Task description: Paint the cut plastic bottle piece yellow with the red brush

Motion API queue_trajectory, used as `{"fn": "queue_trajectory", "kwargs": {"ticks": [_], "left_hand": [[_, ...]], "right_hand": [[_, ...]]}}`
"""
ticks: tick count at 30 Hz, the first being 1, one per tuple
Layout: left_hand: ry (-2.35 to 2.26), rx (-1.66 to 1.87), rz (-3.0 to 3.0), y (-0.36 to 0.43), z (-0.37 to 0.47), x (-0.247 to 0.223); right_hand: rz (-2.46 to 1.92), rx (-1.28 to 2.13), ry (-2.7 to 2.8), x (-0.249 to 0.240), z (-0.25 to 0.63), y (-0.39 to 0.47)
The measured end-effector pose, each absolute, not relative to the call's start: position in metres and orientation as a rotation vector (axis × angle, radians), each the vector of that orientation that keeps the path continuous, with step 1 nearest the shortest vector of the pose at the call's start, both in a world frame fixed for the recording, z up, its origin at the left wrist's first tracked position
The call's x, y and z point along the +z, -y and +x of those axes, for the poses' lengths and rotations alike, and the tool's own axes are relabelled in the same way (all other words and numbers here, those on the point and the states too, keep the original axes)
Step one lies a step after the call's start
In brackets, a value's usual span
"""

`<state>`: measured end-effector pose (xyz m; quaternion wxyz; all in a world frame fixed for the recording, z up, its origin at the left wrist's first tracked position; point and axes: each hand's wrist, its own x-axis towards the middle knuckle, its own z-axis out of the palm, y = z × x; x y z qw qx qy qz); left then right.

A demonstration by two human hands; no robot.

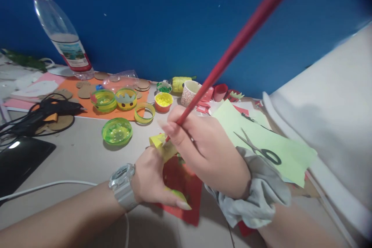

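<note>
My right hand (203, 147) is closed around a paintbrush (229, 58) with a long red handle, which slants up to the right. The lower tip of the brush meets a yellow curved piece (157, 139), like a cut plastic ring. My left hand (151, 174), with a grey watch (123, 180) on its wrist, holds this piece; most of its fingers are hidden and its thumb stretches over a red sheet (190, 197). A cup of yellow paint (163, 101) and a cup of green paint (164, 88) stand beyond my hands.
A green plastic dish (117, 131), a yellow ring (144, 113) and two decorated rings are at centre left. A glue gun (55, 110), a black tablet-like object (26, 164) and a bottle (64, 35) lie or stand left. Scissors (258, 149) rest on green paper (232, 122) at right.
</note>
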<state>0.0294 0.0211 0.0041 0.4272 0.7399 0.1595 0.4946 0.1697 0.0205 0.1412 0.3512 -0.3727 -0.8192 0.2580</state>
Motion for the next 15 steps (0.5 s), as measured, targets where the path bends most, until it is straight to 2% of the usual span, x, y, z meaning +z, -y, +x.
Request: {"fn": "queue_trajectory", "kwargs": {"ticks": [15], "left_hand": [[-0.318,1.235,1.731,-0.0214,0.0282,0.0052]], "right_hand": [[-1.016,0.615,2.194,0.1444,0.1688,-0.0171]]}}
